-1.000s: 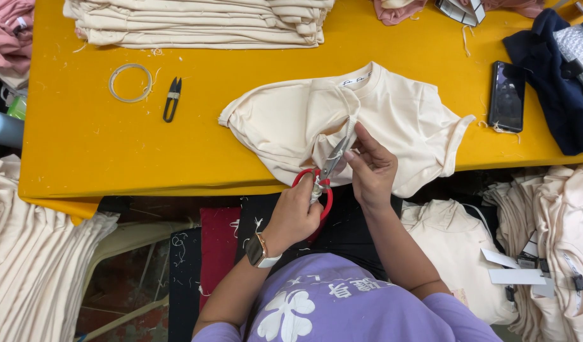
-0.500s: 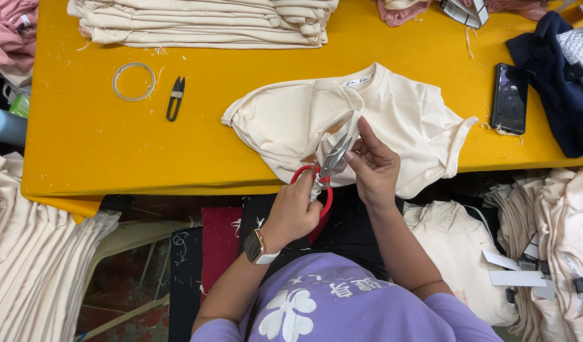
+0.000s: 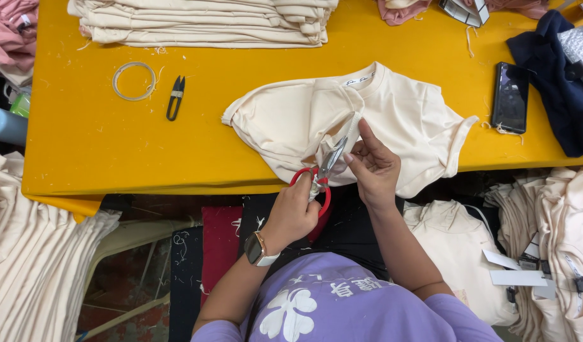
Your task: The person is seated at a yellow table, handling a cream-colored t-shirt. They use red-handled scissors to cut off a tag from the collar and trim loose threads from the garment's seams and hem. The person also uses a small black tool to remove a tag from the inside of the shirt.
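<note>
Little has shifted since the earlier frame. The left hand [image 3: 296, 212] stays clenched around red-handled scissors [image 3: 322, 171], the right hand [image 3: 375, 167] pinching the cream shirt [image 3: 342, 120] at the yellow table [image 3: 114, 152] edge

left hand [image 3: 296, 212] fisted, right hand [image 3: 375, 166] pinching.

A yellow bench [image 3: 114, 164] carries black thread snips [image 3: 175, 97] beside a tape ring [image 3: 133, 81]. Folded cream shirts [image 3: 202, 22] are stacked at its far edge. A dark phone [image 3: 510, 96] lies to the right.
</note>
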